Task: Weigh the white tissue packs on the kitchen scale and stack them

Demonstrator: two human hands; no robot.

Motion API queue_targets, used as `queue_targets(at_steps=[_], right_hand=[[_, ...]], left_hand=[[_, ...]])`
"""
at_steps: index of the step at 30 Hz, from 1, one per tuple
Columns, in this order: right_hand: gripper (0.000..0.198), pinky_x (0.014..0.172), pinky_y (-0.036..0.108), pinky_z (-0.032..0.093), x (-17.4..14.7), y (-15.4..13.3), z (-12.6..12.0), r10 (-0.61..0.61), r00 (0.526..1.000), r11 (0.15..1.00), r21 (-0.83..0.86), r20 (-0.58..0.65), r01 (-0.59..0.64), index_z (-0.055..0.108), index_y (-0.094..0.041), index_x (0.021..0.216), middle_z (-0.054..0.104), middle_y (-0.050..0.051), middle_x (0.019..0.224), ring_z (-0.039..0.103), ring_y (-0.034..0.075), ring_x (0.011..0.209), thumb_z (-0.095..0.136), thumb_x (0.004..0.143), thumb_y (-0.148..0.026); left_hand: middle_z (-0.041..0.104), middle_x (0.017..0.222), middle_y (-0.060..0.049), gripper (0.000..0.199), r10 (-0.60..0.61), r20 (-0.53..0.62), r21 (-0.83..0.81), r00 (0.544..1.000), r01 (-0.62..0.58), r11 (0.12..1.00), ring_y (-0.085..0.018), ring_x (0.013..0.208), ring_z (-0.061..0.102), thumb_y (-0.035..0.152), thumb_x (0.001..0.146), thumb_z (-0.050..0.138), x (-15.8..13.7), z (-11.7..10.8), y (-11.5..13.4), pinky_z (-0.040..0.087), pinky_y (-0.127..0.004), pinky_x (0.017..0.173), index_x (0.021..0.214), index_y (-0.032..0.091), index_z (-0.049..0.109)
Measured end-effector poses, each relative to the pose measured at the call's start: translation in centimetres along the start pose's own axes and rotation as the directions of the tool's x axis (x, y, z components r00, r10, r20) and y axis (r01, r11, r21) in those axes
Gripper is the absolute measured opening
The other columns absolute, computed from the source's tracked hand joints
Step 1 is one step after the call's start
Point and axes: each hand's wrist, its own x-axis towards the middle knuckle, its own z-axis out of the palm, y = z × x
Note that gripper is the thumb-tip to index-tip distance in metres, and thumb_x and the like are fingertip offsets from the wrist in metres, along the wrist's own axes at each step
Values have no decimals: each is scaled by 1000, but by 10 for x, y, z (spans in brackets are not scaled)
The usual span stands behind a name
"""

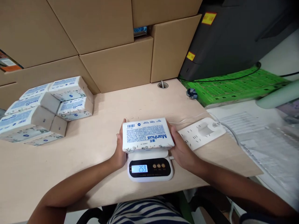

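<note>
A white and blue pack of tissues (147,135) marked "Manhua" lies flat on a small white digital scale (150,179), or just above its platform; I cannot tell which. My left hand (120,151) is closed against the left end of the pack. At its right end, my right hand (181,149) presses with the fingers partly hidden behind it. The scale's lit display (139,168) shows digits that look like 259, beside several round buttons.
Several more tissue packs (28,121) are stacked on the table's left. Cardboard boxes (116,65) line the back. A power strip (202,132) with a plugged-in charger and cable lies to the right, near a green plastic pallet (229,88) and a dark machine (224,37).
</note>
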Motion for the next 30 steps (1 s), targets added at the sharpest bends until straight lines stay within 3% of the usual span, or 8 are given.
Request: queue_targets(at_steps=[4, 9, 13, 20, 25, 30], right_hand=[[72, 125, 54, 51, 8, -22, 6, 102, 993, 953, 280, 57, -114, 30, -38, 172, 60, 3, 165, 58, 25, 152, 9, 111, -69], [73, 118, 60, 57, 7, -23, 9, 146, 983, 879, 443, 109, -179, 36, -39, 169, 69, 4, 156, 65, 29, 146, 19, 108, -75], [75, 122, 61, 52, 5, -17, 10, 162, 980, 863, 466, 115, -197, 40, -39, 167, 67, 3, 157, 59, 30, 151, 26, 105, -79], [66, 137, 59, 30, -1, -13, 15, 221, 975, 761, 623, 15, -181, 53, -39, 159, 61, 0, 164, 39, 29, 165, 42, 105, -75], [67, 135, 61, 34, -3, -11, 17, 195, 981, 768, 623, -5, -149, 54, -38, 158, 67, 2, 157, 40, 30, 164, 40, 105, -76], [74, 133, 61, 37, -6, -7, 18, 182, 982, 824, 553, -47, -126, 46, -42, 163, 61, -1, 163, 38, 29, 165, 33, 103, -82]], left_hand=[[51, 171, -7, 94, -30, -3, -17, 1000, 30, 999, -34, 164, 38, 89, 95, 44, -1, 5, 4, 29, -53, 135, 173, 39, 30], [44, 176, -5, 91, -13, -2, -11, 1000, 13, 1000, -33, 165, 36, 87, 97, 43, -2, 6, 4, 25, -52, 137, 173, 39, 30], [47, 174, -7, 95, -25, 5, -19, 1000, 25, 1000, -34, 165, 37, 89, 95, 44, -4, 7, 4, 29, -54, 135, 174, 39, 25], [46, 175, -7, 92, 1, 32, 19, 999, -1, 1000, -37, 168, 31, 87, 100, 33, -7, 9, 4, 26, -61, 137, 177, 39, 14], [50, 172, -6, 92, 18, 30, -10, 999, -17, 1000, -37, 168, 31, 86, 100, 36, -7, 9, 1, 30, -60, 136, 176, 40, 13], [51, 171, -7, 91, 53, 29, -44, 998, -52, 998, -38, 165, 37, 85, 100, 38, -1, 10, -3, 29, -60, 136, 176, 39, 20]])
